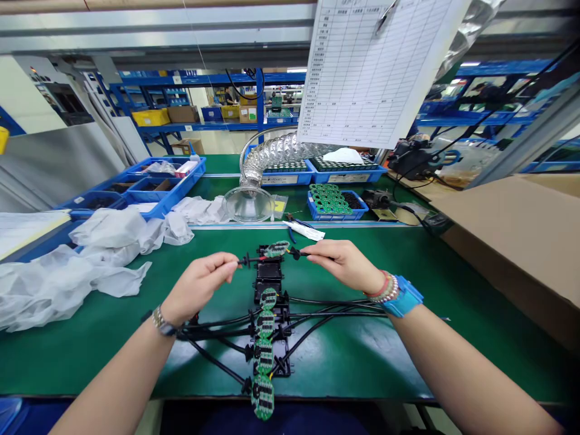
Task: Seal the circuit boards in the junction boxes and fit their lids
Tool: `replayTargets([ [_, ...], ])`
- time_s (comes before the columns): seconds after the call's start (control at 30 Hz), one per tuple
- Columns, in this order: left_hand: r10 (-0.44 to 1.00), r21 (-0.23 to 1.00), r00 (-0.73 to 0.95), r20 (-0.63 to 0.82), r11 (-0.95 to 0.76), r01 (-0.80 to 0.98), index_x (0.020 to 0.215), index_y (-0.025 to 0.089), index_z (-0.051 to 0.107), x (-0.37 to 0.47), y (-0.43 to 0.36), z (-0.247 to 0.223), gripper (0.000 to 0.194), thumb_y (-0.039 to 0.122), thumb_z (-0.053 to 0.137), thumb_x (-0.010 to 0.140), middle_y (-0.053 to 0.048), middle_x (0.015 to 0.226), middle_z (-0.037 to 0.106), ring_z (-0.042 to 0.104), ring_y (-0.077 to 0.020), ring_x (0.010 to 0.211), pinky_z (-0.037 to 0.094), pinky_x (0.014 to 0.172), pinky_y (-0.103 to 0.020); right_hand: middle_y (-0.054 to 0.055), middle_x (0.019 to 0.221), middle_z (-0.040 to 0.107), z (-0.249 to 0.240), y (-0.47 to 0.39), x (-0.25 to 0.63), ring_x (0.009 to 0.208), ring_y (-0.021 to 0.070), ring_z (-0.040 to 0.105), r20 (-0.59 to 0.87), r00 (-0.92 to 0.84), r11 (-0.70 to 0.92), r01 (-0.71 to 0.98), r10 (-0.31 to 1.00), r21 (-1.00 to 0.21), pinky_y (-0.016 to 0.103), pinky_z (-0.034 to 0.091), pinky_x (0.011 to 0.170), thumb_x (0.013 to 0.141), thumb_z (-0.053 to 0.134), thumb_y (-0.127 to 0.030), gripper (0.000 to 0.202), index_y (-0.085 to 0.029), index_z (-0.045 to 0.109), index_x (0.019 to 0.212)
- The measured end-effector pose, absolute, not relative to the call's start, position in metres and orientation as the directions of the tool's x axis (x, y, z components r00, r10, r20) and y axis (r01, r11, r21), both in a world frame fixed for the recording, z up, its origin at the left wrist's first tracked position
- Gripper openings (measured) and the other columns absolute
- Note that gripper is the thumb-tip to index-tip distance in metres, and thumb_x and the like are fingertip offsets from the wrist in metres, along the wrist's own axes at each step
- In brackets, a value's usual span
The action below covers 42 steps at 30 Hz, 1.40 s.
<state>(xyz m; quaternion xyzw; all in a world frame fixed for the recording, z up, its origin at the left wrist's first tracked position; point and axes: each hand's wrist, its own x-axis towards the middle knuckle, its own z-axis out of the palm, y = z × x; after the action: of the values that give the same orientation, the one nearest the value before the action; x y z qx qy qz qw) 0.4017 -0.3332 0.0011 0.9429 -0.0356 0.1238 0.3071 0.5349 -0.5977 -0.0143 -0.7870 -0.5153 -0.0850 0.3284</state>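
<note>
While the left hand [202, 284] pinches one black cable [255, 260] and the right hand [347, 261] pinches another, the green circuit board [277, 249] sits between them, at twelve o'clock. Best hold both sides level and gently, so the yellow wire [288, 251] doesn't get tugged.

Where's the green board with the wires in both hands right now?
In the head view, the green board is near the middle, between the left hand and right hand, at the far end of the row of black cases.
</note>
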Motion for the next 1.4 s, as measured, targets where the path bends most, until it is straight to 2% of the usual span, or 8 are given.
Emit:
replayTargets([
  [0.07, 0.031, 0.499, 0.946, 0.321, -0.855, -0.141, 0.082, 0.018, 0.061, 0.406, -0.329, 0.007, 0.038, 0.045, 0.034, 0.088, -0.001, 0.068, 0.06, 0.054, -0.0126, 0.061, 0.044, 0.059, -0.023, 0.004, 0.086, 0.068, -0.012, -0.598, 0.536, 0.078, 0.0167, 0.061, 0.455, 0.458, -0.283, 0.871, 0.764, -0.401, 0.03, 0.048, 0.07, 0.092, 0.038, -0.037, 0.032, -0.022, 0.065, 0.102],
  [0.2, -0.107, 0.138, 0.865, 0.491, -0.97, -0.199, 0.094, 0.023, 0.063, 0.412, -0.318, 0.018, 0.035, 0.045, 0.037, 0.088, -0.004, 0.083, 0.063, 0.057, -0.016, 0.075, 0.043, 0.067, -0.026, 0.006, 0.083, 0.064, -0.008, -0.605, 0.543, 0.074, 0.0161, 0.058, 0.43, 0.436, -0.329, 0.895, 0.791, -0.301, 0.028, 0.045, 0.068, 0.093, 0.034, -0.038, 0.037, -0.022, 0.065, 0.106],
  [0.3, -0.24, -0.031, 0.88, 0.41, -0.968, -0.25, 0.091, 0.024, 0.064, 0.43, -0.3, 0.013, 0.035, 0.045, 0.036, 0.089, -0.003, 0.079, 0.062, 0.056, -0.0151, 0.07, 0.038, 0.057, -0.023, 0.006, 0.086, 0.063, -0.014, -0.608, 0.554, 0.076, 0.0153, 0.057, 0.395, 0.453, -0.408, 0.892, 0.8, -0.197, 0.026, 0.041, 0.065, 0.092, 0.034, -0.036, 0.036, -0.024, 0.065, 0.107],
  [0.4, -0.321, -0.098, 0.914, 0.249, -0.947, -0.306, 0.091, 0.025, 0.063, 0.46, -0.28, -0.012, 0.031, 0.04, 0.036, 0.09, -0.002, 0.077, 0.062, 0.056, -0.014, 0.067, 0.03, 0.049, -0.021, 0.007, 0.086, 0.063, -0.036, -0.601, 0.568, 0.078, 0.0168, 0.056, 0.306, 0.508, -0.52, 0.853, 0.805, -0.048, 0.025, 0.037, 0.059, 0.091, 0.038, -0.032, 0.033, -0.024, 0.066, 0.105],
  [0.8, -0.234, -0.003, 0.956, 0.179, -0.972, -0.237, 0.09, 0.027, 0.061, 0.52, -0.272, -0.104, 0.03, 0.04, 0.035, 0.091, 0.0, 0.083, 0.06, 0.055, -0.0134, 0.072, 0.033, 0.054, -0.022, 0.007, 0.085, 0.061, -0.097, -0.574, 0.599, 0.083, 0.0169, 0.053, 0.278, 0.597, -0.631, 0.775, 0.752, 0.043, 0.023, 0.034, 0.058, 0.095, 0.032, -0.028, 0.035, -0.023, 0.067, 0.1],
  [1.1, -0.201, 0.083, 0.955, 0.22, -0.971, -0.223, 0.096, 0.024, 0.065, 0.518, -0.264, -0.123, 0.034, 0.042, 0.036, 0.09, -0.004, 0.091, 0.059, 0.051, -0.0167, 0.082, 0.039, 0.075, -0.028, 0.003, 0.089, 0.059, -0.116, -0.62, 0.62, 0.077, 0.0147, 0.056, 0.24, 0.653, -0.673, 0.74, 0.719, 0.004, 0.022, 0.038, 0.056, 0.09, 0.041, -0.029, 0.029, -0.032, 0.064, 0.108],
  [1.27, -0.163, 0.131, 0.964, 0.21, -0.972, -0.193, 0.096, 0.024, 0.067, 0.517, -0.265, -0.126, 0.032, 0.041, 0.04, 0.089, -0.004, 0.09, 0.059, 0.05, -0.0175, 0.082, 0.04, 0.074, -0.029, 0.007, 0.095, 0.059, -0.127, -0.712, 0.647, 0.082, 0.0176, 0.057, 0.194, 0.761, -0.771, 0.636, 0.619, -0.035, 0.029, 0.046, 0.07, 0.089, 0.038, -0.029, 0.033, -0.027, 0.066, 0.106],
  [1.4, -0.145, 0.157, 0.972, 0.185, -0.972, -0.175, 0.099, 0.022, 0.066, 0.518, -0.267, -0.123, 0.031, 0.038, 0.042, 0.088, -0.006, 0.092, 0.059, 0.051, -0.0195, 0.085, 0.04, 0.077, -0.032, 0.013, 0.102, 0.061, -0.117, -0.737, 0.645, 0.095, 0.0294, 0.053, 0.209, 0.871, -0.895, 0.443, 0.444, 0.056, 0.045, 0.045, 0.075, 0.083, 0.041, -0.023, 0.034, -0.023, 0.067, 0.104],
])
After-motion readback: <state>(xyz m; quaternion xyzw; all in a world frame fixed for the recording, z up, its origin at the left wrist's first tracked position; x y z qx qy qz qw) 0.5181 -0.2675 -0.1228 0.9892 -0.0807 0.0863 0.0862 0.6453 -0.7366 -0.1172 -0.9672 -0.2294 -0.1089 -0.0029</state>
